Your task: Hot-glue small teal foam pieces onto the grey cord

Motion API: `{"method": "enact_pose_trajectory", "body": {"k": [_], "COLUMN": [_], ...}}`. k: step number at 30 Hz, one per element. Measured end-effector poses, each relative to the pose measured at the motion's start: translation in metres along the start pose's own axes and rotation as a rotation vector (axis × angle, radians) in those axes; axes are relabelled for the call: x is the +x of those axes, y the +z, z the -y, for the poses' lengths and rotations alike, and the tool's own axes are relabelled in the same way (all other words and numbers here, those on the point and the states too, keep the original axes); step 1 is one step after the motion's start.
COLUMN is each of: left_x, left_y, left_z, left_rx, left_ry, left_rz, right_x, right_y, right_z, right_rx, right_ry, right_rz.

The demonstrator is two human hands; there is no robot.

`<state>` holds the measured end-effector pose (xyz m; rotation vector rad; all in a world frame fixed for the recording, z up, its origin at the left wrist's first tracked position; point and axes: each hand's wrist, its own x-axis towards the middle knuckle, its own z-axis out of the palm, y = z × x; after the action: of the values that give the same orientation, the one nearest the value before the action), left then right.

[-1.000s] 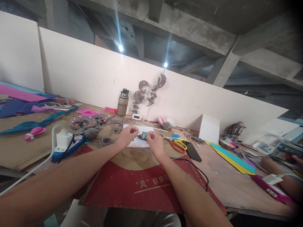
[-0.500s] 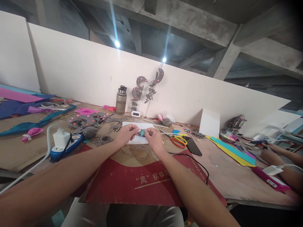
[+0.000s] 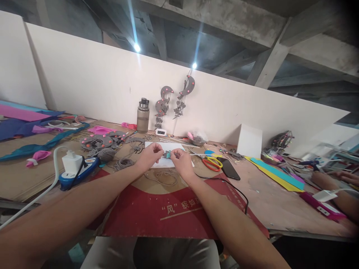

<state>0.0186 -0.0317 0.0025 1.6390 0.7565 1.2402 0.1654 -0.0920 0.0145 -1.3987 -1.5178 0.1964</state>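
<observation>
Pinching a small teal and grey craft piece (image 3: 167, 154) between both hands, just above a white paper sheet (image 3: 159, 163) lying on the counter (image 3: 269, 209). Closing the left hand (image 3: 151, 154) on the left end of the piece, fingers curled in, and the right hand (image 3: 181, 160) on its right end, with the two hands nearly meeting in the middle. Holding the piece so small in view that its exact shape cannot be told.

Resting both forearms over a red cardboard sheet (image 3: 157, 216) with white characters, near to the body from the hands. Lying just right of the right hand: scissors with red and yellow handles (image 3: 211, 163), and beyond them a dark phone (image 3: 230, 169), with a black cable (image 3: 224, 186) running across the red sheet. Sitting to the left of the left hand: coils of grey cord (image 3: 123, 163), a grey yarn ball (image 3: 104, 154), and farther left a blue power strip with a white charger (image 3: 73, 167). Standing behind the hands, against the white wall: a water bottle (image 3: 143, 116) and two grey moon-shaped hangings (image 3: 175, 99). Showing at the far right edge: another person's hand (image 3: 346, 177), well apart.
</observation>
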Motion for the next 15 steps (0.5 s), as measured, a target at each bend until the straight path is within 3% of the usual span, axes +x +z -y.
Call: {"method": "enact_pose_trajectory", "body": {"k": [4,15], "left_x": [0.0017,0.0005], "left_y": [-0.0012,-0.0008], "left_z": [0.0025,-0.0008], "left_rx": [0.102,0.117], "left_ry": [0.026,-0.004], "left_rz": [-0.03,-0.05], "right_x": [-0.0002,-0.001], "right_y": [0.0007,0.0023], "right_z": [-0.0004,-0.0025], "right_rx": [-0.009,-0.038], "right_ry": [-0.011,-0.031], "right_rz": [-0.006,-0.008]}}
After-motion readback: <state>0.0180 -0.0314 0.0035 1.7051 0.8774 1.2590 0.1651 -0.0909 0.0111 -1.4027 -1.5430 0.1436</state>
